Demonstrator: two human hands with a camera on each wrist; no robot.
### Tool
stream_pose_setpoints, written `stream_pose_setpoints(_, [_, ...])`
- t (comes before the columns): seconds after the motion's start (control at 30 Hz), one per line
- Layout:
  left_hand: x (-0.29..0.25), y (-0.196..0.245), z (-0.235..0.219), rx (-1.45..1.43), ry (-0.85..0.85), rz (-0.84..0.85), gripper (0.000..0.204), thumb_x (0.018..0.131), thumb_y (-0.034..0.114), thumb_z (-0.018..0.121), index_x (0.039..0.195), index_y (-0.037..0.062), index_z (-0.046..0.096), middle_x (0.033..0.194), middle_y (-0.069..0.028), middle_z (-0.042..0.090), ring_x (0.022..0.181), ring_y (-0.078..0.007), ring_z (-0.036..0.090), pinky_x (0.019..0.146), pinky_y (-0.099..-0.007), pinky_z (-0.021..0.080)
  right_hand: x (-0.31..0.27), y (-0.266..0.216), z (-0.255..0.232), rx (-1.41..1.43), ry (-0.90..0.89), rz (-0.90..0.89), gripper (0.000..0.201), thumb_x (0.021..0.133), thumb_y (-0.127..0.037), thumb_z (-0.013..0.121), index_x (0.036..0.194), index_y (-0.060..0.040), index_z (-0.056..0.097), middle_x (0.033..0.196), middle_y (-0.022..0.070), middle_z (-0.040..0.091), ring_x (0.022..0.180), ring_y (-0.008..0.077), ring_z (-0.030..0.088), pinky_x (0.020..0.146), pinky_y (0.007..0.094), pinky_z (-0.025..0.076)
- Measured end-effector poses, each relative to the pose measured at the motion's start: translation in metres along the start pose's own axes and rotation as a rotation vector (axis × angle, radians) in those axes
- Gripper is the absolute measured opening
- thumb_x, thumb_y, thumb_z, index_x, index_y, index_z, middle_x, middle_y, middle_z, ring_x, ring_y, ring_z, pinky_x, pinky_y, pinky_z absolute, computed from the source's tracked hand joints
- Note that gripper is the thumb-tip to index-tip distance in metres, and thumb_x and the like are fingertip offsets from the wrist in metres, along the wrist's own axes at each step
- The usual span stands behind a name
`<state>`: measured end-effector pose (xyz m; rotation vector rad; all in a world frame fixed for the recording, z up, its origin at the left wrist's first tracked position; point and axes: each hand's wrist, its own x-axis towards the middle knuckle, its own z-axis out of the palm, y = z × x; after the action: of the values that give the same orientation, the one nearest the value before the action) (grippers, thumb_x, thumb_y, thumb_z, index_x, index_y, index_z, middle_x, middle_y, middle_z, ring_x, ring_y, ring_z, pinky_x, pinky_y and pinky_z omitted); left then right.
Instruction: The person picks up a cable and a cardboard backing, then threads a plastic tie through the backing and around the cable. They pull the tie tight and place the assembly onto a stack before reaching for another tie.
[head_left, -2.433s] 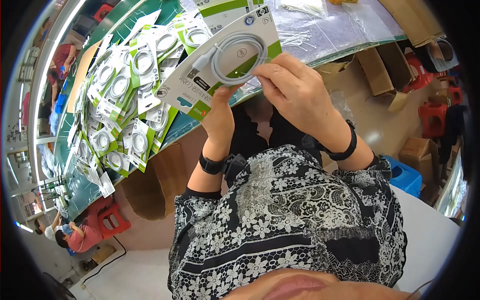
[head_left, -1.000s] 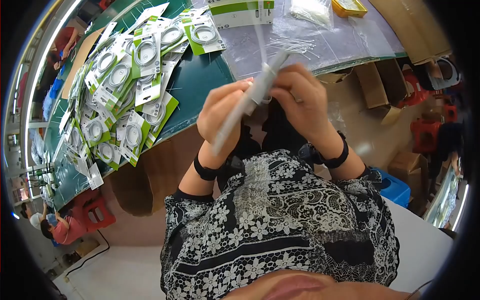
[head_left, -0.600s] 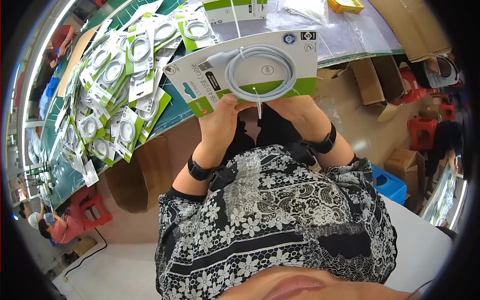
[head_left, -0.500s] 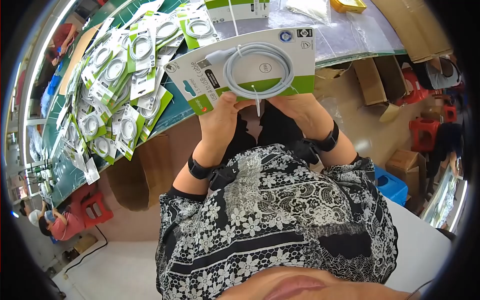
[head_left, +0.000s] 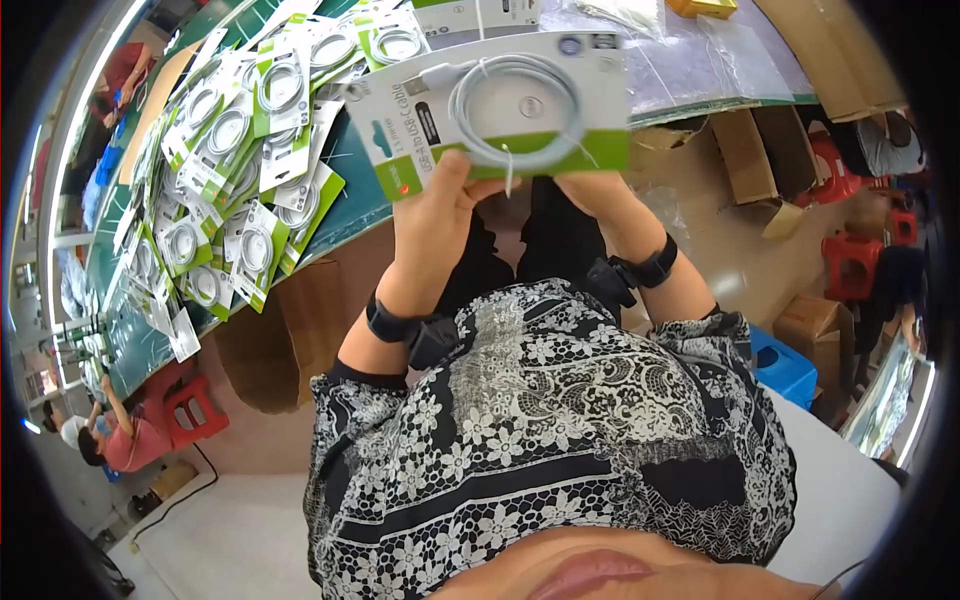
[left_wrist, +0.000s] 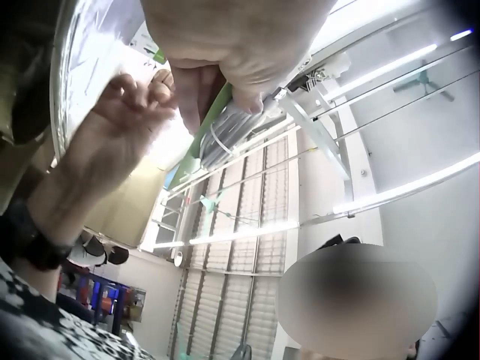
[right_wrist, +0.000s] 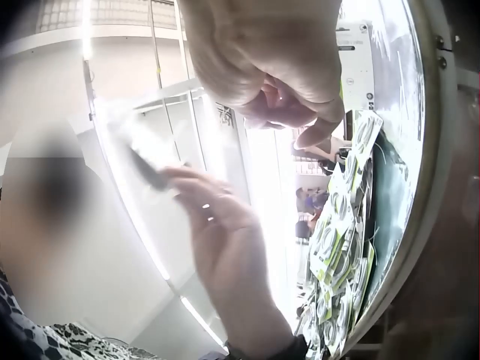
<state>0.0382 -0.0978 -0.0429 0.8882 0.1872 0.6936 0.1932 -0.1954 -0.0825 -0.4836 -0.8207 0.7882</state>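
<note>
My left hand (head_left: 432, 225) grips the lower left of a white-and-green retail card (head_left: 590, 155), thumb on its front. A coiled light grey USB cable (head_left: 458, 115) is fixed to the card, which faces the head camera. A white cable tie (head_left: 509, 180) hangs from the coil's lower edge. In the left wrist view the left hand's fingers and thumb (left_wrist: 244, 97) hold the card's edge. My right hand (head_left: 600, 195) is behind the card's lower right, its fingers hidden in the head view. The right wrist view shows its fingers (right_wrist: 319, 135) bent; I cannot tell whether they pinch a tie.
A heap of similar carded cables (head_left: 225, 165) covers the green table (head_left: 345, 215) at left. A green-and-white box (head_left: 470, 15) stands behind the card. Beyond are a bag of ties (head_left: 620, 12), a yellow tray (head_left: 703, 8) and open cardboard boxes (head_left: 745, 150).
The card turned edge-on, then back to face the head camera, and has risen a little. My right hand went from the coil's front to behind the card; my left hand keeps its grip.
</note>
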Motion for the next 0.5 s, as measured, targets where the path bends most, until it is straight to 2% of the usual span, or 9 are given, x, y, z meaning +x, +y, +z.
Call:
stream_pose_setpoints(0.1, [0.008, -0.001, -0.003, 0.044, -0.036, -0.029, 0.034, 0.097, 0.013, 0.048, 0.126, -0.0019, 0.042, 0.115, -0.0138, 0.057, 0.097, -0.0258, 0.064, 0.080, -0.0403, 0.058, 0.012, -0.015, 0.004, -1.047, -0.044, -0.101, 0.046, 0.082, -0.004, 0.063, 0.126, -0.0005, 0.050, 0.123, 0.0161, 0.055, 0.110, 0.0257, 0.057, 0.093, 0.0364, 0.046])
stream_pose_setpoints(0.27, [-0.001, -0.009, 0.002, -0.014, -0.022, -0.070, 0.034, 0.097, 0.017, 0.049, 0.125, -0.0013, 0.043, 0.113, -0.0129, 0.059, 0.096, -0.0239, 0.065, 0.079, -0.0381, 0.058, 0.009, -0.016, 0.004, -1.008, -0.088, -0.134, 0.039, 0.080, -0.004, 0.063, 0.118, -0.0013, 0.056, 0.115, 0.0155, 0.060, 0.106, 0.0287, 0.058, 0.092, 0.0374, 0.046])
stream_pose_setpoints(0.37, [-0.003, -0.010, -0.001, -0.062, 0.007, -0.090, 0.034, 0.097, 0.017, 0.049, 0.125, -0.0010, 0.043, 0.113, -0.0130, 0.059, 0.096, -0.0239, 0.065, 0.078, -0.0373, 0.059, 0.016, -0.024, 0.013, -1.389, -0.356, -0.420, 0.031, 0.077, -0.003, 0.066, 0.108, -0.0021, 0.062, 0.107, 0.0145, 0.063, 0.101, 0.0309, 0.059, 0.090, 0.0371, 0.047])
stream_pose_setpoints(0.5, [0.001, -0.011, -0.007, -0.131, 0.034, -0.110, 0.035, 0.097, 0.017, 0.050, 0.125, -0.0010, 0.043, 0.113, -0.0136, 0.059, 0.097, -0.0249, 0.064, 0.078, -0.0374, 0.059, 0.023, -0.021, 0.017, -1.350, -0.384, -0.472, 0.029, 0.075, -0.003, 0.068, 0.104, -0.0031, 0.064, 0.102, 0.0153, 0.063, 0.097, 0.0329, 0.060, 0.089, 0.0371, 0.047])
